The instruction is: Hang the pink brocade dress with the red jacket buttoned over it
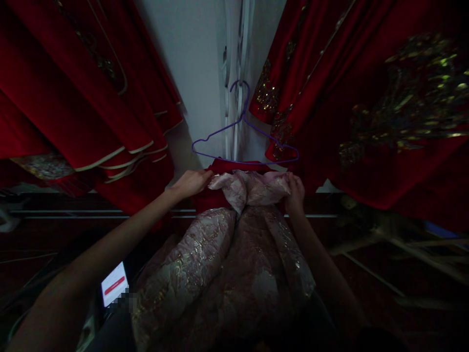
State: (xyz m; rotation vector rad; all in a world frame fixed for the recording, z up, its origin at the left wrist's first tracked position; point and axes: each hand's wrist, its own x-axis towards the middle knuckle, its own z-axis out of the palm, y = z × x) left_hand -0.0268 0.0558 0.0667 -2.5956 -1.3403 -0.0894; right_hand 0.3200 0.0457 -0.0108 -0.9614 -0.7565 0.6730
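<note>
A shiny pale pink dress (205, 239) with a metallic pattern hangs down in front of me, its gathered top (234, 188) stretched between my hands. My left hand (192, 183) pinches the left end of that top edge. At the right end, my right hand (296, 193) has its fingers closed on the fabric. Just beyond the dress is a purple wire hanger (245, 115), its hook upward and its lower bar above a piece of red cloth (238, 164). Neither hand touches the hanger. The lower part of the dress fades into shadow.
Red garments with light trim (120, 122) hang on the left. More red garments with gold sequins (410, 102) hang on the right. A pale wall or door (194, 63) stands between them. A lit phone (114, 285) is at lower left, and a dim wooden frame (399, 244) at right.
</note>
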